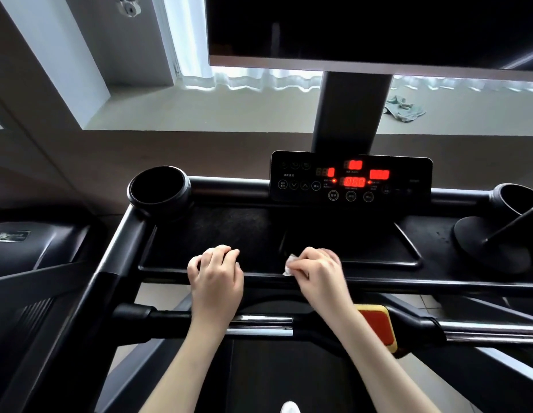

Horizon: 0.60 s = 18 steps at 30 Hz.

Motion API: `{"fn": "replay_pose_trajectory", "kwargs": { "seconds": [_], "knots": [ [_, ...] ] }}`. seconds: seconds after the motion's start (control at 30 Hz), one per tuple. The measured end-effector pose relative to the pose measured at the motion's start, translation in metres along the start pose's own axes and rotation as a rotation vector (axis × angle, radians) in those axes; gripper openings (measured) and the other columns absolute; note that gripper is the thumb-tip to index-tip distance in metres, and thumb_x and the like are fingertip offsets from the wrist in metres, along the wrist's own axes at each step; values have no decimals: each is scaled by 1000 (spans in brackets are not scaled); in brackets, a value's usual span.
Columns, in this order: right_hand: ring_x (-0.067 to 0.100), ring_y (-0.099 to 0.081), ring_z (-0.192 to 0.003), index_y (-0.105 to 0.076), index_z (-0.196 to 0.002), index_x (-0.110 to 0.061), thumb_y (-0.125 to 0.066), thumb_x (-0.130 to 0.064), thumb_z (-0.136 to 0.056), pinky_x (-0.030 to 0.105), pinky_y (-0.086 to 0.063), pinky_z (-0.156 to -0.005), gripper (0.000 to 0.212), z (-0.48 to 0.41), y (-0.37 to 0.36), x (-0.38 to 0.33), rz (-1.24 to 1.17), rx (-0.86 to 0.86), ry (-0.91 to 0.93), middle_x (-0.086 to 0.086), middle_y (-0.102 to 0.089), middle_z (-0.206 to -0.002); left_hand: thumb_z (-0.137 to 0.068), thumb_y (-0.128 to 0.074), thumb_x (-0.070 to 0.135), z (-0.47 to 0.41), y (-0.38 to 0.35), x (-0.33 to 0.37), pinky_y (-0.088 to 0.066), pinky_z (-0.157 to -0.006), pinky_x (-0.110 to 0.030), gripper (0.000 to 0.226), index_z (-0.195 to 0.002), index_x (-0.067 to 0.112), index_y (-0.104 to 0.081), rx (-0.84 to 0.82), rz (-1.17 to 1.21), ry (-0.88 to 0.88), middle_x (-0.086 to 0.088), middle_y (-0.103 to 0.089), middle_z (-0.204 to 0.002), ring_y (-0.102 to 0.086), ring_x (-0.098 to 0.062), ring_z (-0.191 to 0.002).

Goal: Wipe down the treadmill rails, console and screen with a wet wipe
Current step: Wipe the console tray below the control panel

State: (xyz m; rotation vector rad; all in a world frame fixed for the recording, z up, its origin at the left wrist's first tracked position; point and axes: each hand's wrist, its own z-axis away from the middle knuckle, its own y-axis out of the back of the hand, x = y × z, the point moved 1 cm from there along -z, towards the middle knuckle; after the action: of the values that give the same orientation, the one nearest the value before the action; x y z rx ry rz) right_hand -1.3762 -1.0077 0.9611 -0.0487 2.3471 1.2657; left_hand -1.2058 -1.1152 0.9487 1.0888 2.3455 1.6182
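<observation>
Wet wipe (290, 265) at the tray lip (384, 284)
The right hand (317, 268) has the bunched wipe pinched in its grip against the lip, which runs left to right. The left hand (216, 272) rests curled and empty just beside it. The control panel (351, 177) and screen (363, 28) lie beyond.

Glossy black screen (363, 25) at twelve o'clock, matt grainy console tray (223, 234), shiny chrome handlebar (259, 324), crumpled soft wipe (290, 265), rumpled cloth (403, 108).

Crumpled white wet wipe (290, 264) lies on the black console's (217, 231) front edge.
</observation>
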Motion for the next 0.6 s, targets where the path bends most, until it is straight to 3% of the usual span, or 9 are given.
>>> {"fn": "replay_pose_trajectory", "kwargs": {
  "seconds": [0.1, 0.23, 0.3, 0.4, 0.53, 0.6],
  "knots": [
    [12, -62, -66, -75, -68, -25, -82, -12, -75, 46, -47, -90, 16, -1, 3, 5, 46, -13, -6, -10, -57, -67, -88, -38, 28, 1, 0, 1, -35, -97, -42, 41, -105, 13, -72, 3, 5, -9, 0, -66, -108, -60, -20, -106],
    [16, -60, -65, -74, -68, -21, -84, -6, -72, 40, -44, -85, 19, 5, 14, 19, 125, 159, -227, -9, -59, -66, -88, -37, 28, 1, 1, 2, -32, -98, -41, 42, -105, 13, -72, 12, 1, -9, 0, -67, -109, -60, -20, -107],
    [17, -61, -69, -74, -69, -18, -84, -3, -72, 36, -43, -84, 18, 9, 9, 10, 101, 174, -169, -8, -61, -68, -88, -37, 28, 2, 1, 2, -32, -98, -41, 42, -105, 13, -72, 14, -1, -8, 0, -67, -109, -61, -21, -106],
    [16, -63, -73, -74, -70, -21, -84, -8, -74, 44, -47, -87, 16, 7, 9, 11, 123, 123, -65, -9, -64, -71, -87, -43, 24, 2, 1, 1, -32, -98, -42, 37, -105, 12, -73, 15, 5, -13, -1, -67, -109, -61, -21, -106],
    [22, -63, -70, -74, -68, -17, -86, -4, -69, 49, -48, -86, 17, -5, 11, 30, 225, 238, -285, -4, -63, -69, -85, -50, 19, 2, 0, 3, -37, -96, -46, 30, -104, 11, -72, 25, -26, -36, -2, -67, -107, -62, -22, -104],
    [22, -63, -72, -74, -68, -15, -84, 2, -68, 46, -49, -82, 19, -4, 5, 22, 206, 238, -237, -3, -63, -70, -82, -63, 10, 2, -1, 2, -41, -92, -48, 21, -101, 9, -73, 46, -52, -57, -4, -68, -105, -64, -24, -101]
  ]
}}
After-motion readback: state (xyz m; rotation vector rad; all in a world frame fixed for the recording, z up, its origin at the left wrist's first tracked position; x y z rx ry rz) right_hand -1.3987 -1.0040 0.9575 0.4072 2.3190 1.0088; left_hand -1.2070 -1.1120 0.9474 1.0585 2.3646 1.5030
